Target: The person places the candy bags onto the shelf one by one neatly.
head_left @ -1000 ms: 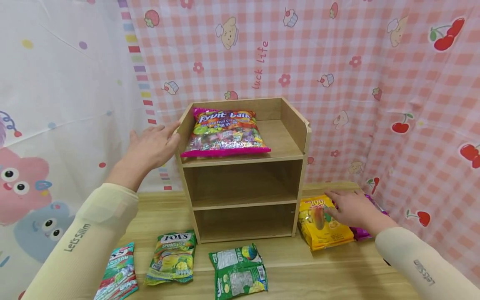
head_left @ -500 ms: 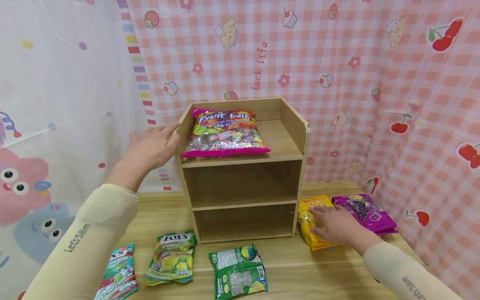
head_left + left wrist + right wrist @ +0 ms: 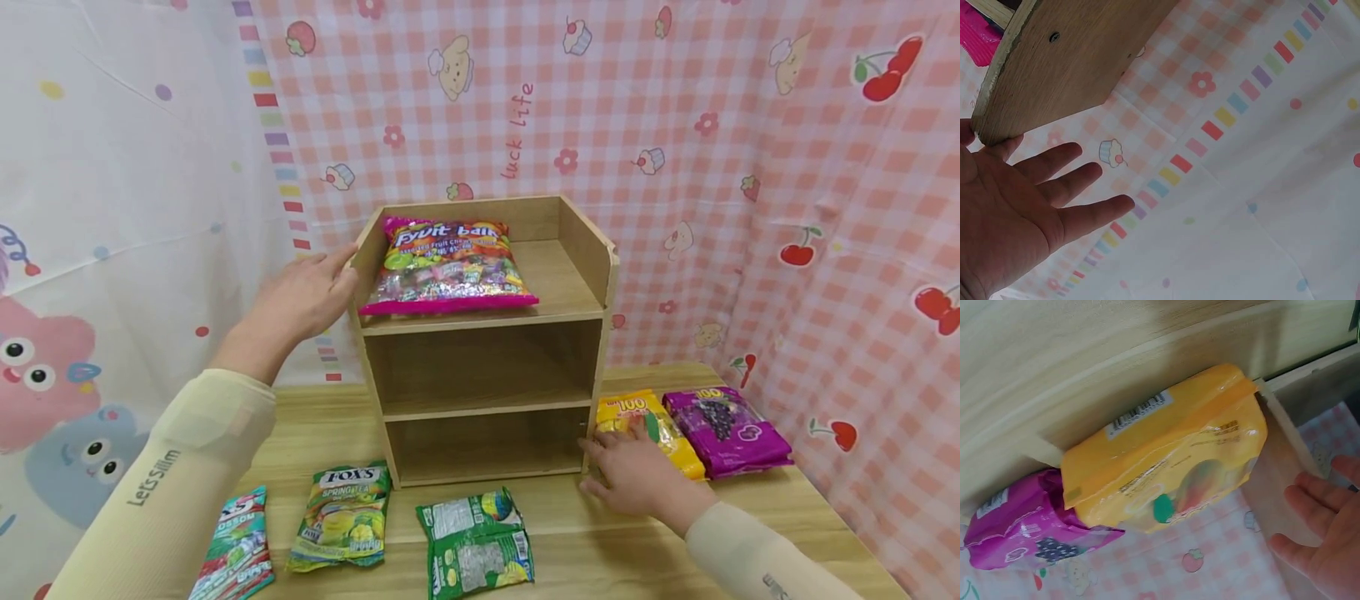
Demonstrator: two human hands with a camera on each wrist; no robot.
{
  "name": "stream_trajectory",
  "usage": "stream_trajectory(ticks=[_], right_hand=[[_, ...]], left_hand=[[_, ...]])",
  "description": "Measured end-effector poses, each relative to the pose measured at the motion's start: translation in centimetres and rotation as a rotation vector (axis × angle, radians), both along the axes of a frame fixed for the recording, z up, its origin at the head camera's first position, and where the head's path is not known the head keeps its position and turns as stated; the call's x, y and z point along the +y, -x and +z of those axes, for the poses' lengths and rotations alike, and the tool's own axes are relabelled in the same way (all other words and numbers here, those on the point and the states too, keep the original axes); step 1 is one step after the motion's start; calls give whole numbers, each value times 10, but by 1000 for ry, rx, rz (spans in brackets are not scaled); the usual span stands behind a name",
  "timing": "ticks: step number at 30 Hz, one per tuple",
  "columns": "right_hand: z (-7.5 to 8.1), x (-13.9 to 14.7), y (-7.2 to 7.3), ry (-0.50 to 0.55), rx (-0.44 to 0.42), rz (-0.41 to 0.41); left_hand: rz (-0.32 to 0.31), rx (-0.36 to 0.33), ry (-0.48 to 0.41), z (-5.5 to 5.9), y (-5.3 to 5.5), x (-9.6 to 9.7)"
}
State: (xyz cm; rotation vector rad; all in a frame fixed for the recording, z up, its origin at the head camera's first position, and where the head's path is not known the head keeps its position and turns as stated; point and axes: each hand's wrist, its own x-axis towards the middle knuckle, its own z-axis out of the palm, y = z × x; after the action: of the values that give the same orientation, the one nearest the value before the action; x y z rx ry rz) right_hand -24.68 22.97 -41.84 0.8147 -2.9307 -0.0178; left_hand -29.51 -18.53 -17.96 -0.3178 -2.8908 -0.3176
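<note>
My left hand (image 3: 303,292) is at the top left edge of a small wooden shelf (image 3: 487,411). In the left wrist view its thumb and index finger pinch the corner of the side panel (image 3: 1066,62), while the other fingers (image 3: 1094,215) stretch out. A pink-edged bag of fruit chews (image 3: 453,267) lies on the top tier. Low at the shelf's right side, my right hand (image 3: 633,475) has its fingers spread and holds nothing. Just behind it lies a yellow mango candy bag (image 3: 1166,450), with a purple grape candy bag (image 3: 727,429) to its right.
On the wooden table (image 3: 600,554), in front of the shelf, lie a green candy bag with its back up (image 3: 476,542), a Fox's Spring Tea bag (image 3: 341,517) and a red-teal bag (image 3: 236,542). Patterned curtains (image 3: 675,83) hang behind and to the sides.
My right hand has moved left, from over the yellow and purple bags to the shelf's lower right edge, uncovering the purple bag. The left hand has kept its place.
</note>
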Motion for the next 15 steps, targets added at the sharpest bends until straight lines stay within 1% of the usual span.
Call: stream_trajectory(ticks=[4,8,11,13,15], right_hand=[[-6,-6,-4,-59,31,-20],[-9,-12,-7,-30,35,-6],[-11,-19,-10,-1,10,26],[-11,-25,-13,-3,-15,51],[-14,-31,-15,-15,-23,86]], left_hand=[[-9,-5,-6,-1,0,-1],[-8,-10,-13,0,0,0],[-3,-11,-10,1,0,0],[0,-12,-7,1,0,0],[5,-13,-5,0,0,0]])
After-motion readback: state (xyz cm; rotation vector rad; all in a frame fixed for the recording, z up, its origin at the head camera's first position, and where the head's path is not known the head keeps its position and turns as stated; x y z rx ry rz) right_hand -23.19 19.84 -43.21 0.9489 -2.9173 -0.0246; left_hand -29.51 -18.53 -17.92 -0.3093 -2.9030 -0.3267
